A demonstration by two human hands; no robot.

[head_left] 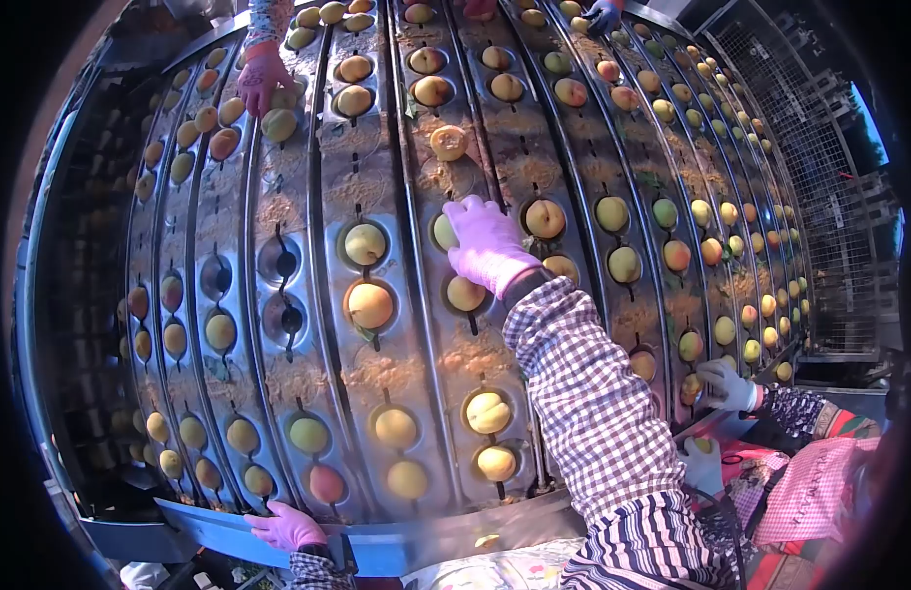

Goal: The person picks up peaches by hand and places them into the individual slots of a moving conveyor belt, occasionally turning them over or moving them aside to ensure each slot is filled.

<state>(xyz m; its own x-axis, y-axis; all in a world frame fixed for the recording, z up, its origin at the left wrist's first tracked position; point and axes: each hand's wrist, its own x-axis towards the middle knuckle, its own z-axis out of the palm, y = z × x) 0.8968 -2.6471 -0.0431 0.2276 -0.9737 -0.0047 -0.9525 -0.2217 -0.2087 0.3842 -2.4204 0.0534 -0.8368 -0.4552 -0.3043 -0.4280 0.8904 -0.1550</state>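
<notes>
My right hand (487, 244), in a purple glove with a checked sleeve, reaches onto a metal conveyor (377, 187) made of rows of round cups. Its fingers close over a yellow-green fruit (442, 233) seated in one cup. Another fruit (464, 293) lies just under my wrist, and an orange-yellow one (545, 218) sits in the cup to the right. Low at the front, my left hand (283, 526), also purple-gloved, grips the blue front rim (210, 531) of the machine.
Yellow, green and reddish fruits fill most cups; two dark cups (281, 262) at left hold none. Other people's gloved hands work at the belt: pink (262, 77) top left, blue (603, 12) at top, white (726, 383) at right. A wire mesh guard (829, 197) stands at right.
</notes>
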